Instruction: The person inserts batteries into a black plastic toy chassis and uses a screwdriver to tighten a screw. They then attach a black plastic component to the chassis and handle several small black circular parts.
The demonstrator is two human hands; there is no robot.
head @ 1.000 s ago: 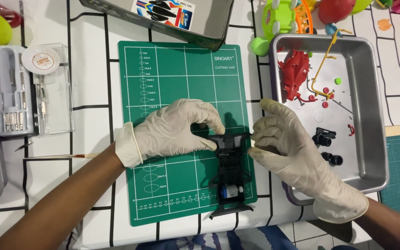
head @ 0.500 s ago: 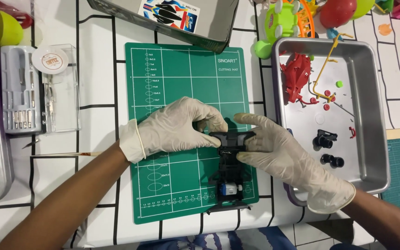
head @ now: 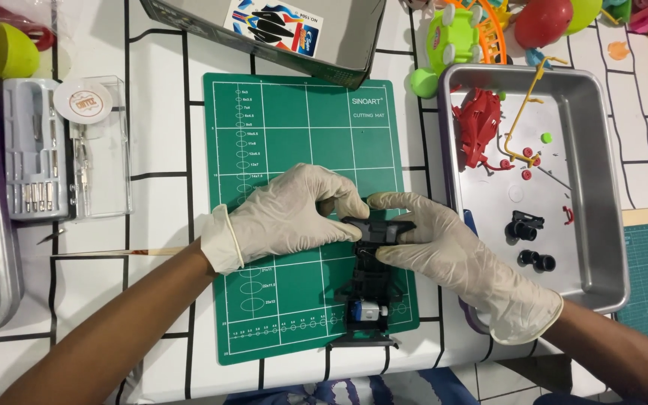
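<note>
A black toy car chassis (head: 370, 289) with a small silver motor at its near end lies on a green cutting mat (head: 301, 135). My left hand (head: 286, 217), in a pale glove, grips the chassis's far end from the left. My right hand (head: 451, 259), also gloved, holds the same far end from the right, with its fingers laid over the top. Both hands meet over the chassis at the mat's right side.
A metal tray (head: 601, 195) on the right holds red plastic parts (head: 478, 135), a yellow sprue and black wheels (head: 526, 227). A clear screwdriver case (head: 46, 150) lies at left. A grey box (head: 286, 30) sits behind the mat, with colourful toys (head: 451, 37) at the back right. A thin brush (head: 114, 253) lies near my left wrist.
My right hand has moved left from the tray's edge onto the chassis's far end, closing over it beside my left hand. The chassis stays on the mat.
</note>
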